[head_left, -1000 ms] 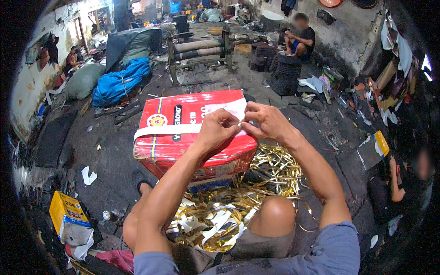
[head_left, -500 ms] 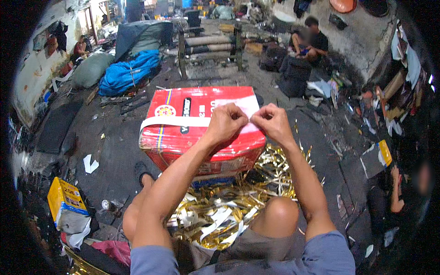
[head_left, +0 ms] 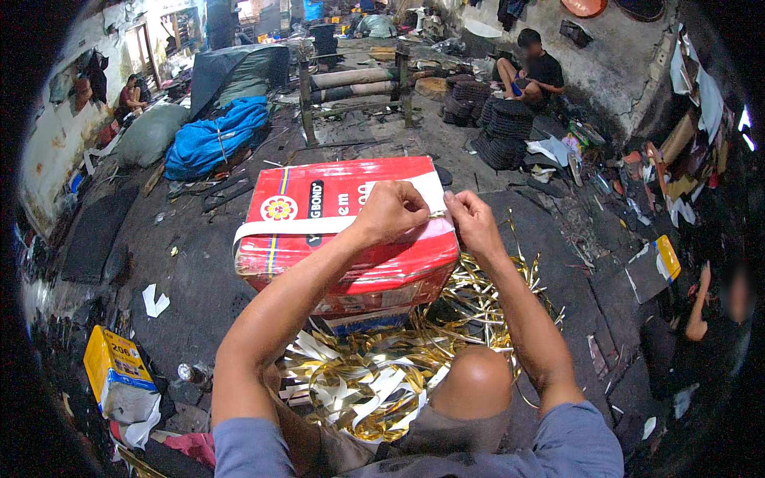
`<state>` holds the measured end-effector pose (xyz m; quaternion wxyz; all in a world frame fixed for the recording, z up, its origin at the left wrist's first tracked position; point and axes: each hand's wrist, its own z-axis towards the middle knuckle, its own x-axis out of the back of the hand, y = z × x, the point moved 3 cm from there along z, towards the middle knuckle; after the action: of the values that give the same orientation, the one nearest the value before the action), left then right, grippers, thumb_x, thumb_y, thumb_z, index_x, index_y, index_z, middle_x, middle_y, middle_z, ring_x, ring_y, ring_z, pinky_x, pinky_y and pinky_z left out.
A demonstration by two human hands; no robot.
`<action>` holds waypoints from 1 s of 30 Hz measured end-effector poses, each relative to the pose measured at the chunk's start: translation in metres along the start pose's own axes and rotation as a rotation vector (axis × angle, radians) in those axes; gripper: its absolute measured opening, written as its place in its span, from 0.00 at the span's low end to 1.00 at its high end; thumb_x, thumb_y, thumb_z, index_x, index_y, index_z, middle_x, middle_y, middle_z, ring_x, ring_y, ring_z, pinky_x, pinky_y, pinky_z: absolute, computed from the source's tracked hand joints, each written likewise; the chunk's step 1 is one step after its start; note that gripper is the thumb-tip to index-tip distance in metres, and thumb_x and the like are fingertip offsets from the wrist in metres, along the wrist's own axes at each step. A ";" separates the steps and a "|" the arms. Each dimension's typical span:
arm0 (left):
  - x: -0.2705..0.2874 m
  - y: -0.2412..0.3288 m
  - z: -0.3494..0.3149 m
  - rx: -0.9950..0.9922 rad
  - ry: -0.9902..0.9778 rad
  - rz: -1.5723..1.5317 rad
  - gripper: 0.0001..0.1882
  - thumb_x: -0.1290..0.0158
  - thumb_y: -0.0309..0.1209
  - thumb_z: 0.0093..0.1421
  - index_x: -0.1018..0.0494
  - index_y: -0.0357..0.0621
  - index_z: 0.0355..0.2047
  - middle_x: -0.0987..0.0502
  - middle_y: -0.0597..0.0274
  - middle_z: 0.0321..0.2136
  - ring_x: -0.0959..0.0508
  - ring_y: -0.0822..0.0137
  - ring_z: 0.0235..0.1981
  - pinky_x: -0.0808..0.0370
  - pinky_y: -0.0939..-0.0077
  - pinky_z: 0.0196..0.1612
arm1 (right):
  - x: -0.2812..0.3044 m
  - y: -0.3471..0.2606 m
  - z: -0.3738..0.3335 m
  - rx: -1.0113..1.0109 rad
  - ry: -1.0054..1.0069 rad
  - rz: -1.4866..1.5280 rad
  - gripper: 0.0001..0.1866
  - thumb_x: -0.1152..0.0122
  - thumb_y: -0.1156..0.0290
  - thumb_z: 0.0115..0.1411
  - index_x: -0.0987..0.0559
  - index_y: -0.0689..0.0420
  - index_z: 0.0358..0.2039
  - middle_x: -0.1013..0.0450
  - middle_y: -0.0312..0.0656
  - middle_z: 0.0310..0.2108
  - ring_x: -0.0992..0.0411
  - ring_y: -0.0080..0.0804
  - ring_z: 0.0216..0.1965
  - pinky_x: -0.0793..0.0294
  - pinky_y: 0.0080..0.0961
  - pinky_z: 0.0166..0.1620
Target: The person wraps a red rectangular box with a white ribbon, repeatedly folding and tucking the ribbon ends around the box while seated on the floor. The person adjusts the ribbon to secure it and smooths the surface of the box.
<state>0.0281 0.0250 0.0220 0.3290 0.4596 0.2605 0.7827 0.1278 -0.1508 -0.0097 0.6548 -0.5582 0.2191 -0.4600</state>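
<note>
A long white strip (head_left: 293, 226) lies across the top of a red box (head_left: 263, 187) in front of me. Its right end runs under my left hand (head_left: 390, 212), which is closed with thumb and finger pinched on it. A small gold-coloured bit (head_left: 437, 214) shows at the fingertips. My right hand (head_left: 476, 225) is at the box's right edge, thumb and fingers pressed together; what they hold, if anything, is too small to make out. A white sheet (head_left: 429, 190) lies flat on the box beneath the hands.
Gold and white strips (head_left: 374, 390) lie heaped between my legs and the box. A yellow carton (head_left: 119, 358) stands at left, with a blue bundle (head_left: 219, 137) farther off. Other people sit by the far right wall (head_left: 538, 76), far left and near right.
My right hand has moved a little right and down, apart from the left hand. A gold-coloured bit now shows between them. The view has shifted slightly.
</note>
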 end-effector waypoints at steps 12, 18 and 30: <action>-0.027 0.017 -0.006 0.022 0.159 -0.174 0.06 0.36 0.26 0.56 0.16 0.35 0.30 0.16 0.54 0.27 0.17 0.66 0.28 0.21 0.71 0.35 | -0.016 0.026 -0.024 -0.302 -0.077 0.716 0.15 0.38 0.57 0.72 0.28 0.48 0.31 0.38 0.23 0.18 0.45 0.11 0.13 0.49 0.17 0.13; -0.029 0.012 -0.001 -0.038 0.166 -0.190 0.06 0.39 0.24 0.58 0.18 0.32 0.27 0.19 0.59 0.26 0.22 0.74 0.27 0.25 0.74 0.30 | -0.005 0.015 -0.021 -0.528 -0.152 0.852 0.24 0.46 0.41 0.72 0.25 0.48 0.30 0.32 0.28 0.20 0.38 0.15 0.15 0.39 0.17 0.16; -0.032 0.002 -0.004 0.081 0.162 -0.285 0.04 0.35 0.25 0.56 0.16 0.35 0.29 0.16 0.59 0.27 0.18 0.72 0.28 0.22 0.75 0.33 | -0.008 0.020 0.041 0.064 0.168 -0.406 0.19 0.43 0.62 0.70 0.19 0.69 0.35 0.20 0.57 0.30 0.21 0.44 0.31 0.24 0.41 0.40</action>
<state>0.0359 -0.0003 0.0041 0.3958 0.3664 0.3801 0.7514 0.1637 -0.1228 -0.0185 0.5457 -0.5296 0.1412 -0.6339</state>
